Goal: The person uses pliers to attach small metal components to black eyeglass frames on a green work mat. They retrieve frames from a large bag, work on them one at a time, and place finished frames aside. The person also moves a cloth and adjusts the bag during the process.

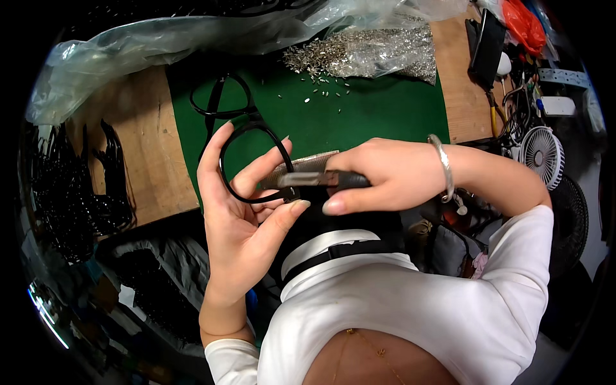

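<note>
My left hand (pixel 240 218) holds a black eyeglass frame (pixel 226 177) by one rim, with the fingers behind and around it and the thumb near its end corner. The other rim points away from me over the green mat (pixel 391 115). My right hand (pixel 385 176) is closed on dark-handled pliers (pixel 350 180), blurred by motion. Their metal jaws reach left to the frame's near corner; whether they grip it I cannot tell. Behind the jaws lies a flat metallic strip or block (pixel 316 159), partly hidden by my right hand.
Small silvery metal parts (pixel 314 58) spill from a clear plastic bag (pixel 391 51) at the mat's far edge. Shiny black pieces (pixel 61 192) are heaped at the left. A dark phone-like slab (pixel 487 42), red plastic bag (pixel 523 25), hand tools and white fan (pixel 542 157) stand at the right.
</note>
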`<state>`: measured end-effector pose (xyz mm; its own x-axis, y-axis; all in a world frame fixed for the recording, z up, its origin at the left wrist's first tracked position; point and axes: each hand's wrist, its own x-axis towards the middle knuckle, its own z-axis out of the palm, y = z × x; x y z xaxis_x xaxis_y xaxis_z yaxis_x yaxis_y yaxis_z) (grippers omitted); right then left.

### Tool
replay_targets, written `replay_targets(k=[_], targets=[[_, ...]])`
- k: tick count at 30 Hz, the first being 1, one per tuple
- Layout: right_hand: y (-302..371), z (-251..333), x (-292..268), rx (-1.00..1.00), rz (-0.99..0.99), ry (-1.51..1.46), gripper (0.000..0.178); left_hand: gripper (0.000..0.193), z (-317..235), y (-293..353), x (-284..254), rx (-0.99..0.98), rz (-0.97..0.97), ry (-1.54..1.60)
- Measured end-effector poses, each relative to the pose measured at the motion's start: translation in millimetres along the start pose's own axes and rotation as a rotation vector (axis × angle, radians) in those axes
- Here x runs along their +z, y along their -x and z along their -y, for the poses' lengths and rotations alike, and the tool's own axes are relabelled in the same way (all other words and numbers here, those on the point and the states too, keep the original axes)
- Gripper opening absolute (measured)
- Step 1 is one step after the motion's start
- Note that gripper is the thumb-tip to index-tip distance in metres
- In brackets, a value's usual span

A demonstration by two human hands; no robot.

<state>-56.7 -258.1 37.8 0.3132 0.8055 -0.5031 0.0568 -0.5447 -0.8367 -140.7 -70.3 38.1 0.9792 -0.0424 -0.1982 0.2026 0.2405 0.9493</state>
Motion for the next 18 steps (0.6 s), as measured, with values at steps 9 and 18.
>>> replay_targets(k=[9,18], targets=[[1,-53,9,-0.060,-0.508,0.310,0.019,0.079,24,21,-5,0.069,-0.133,-0.024],[-27,-61,-15,0.092,-0.646,0.527,0.013,0.079,26,26,-1,-0.026,-0.082,0.134]])
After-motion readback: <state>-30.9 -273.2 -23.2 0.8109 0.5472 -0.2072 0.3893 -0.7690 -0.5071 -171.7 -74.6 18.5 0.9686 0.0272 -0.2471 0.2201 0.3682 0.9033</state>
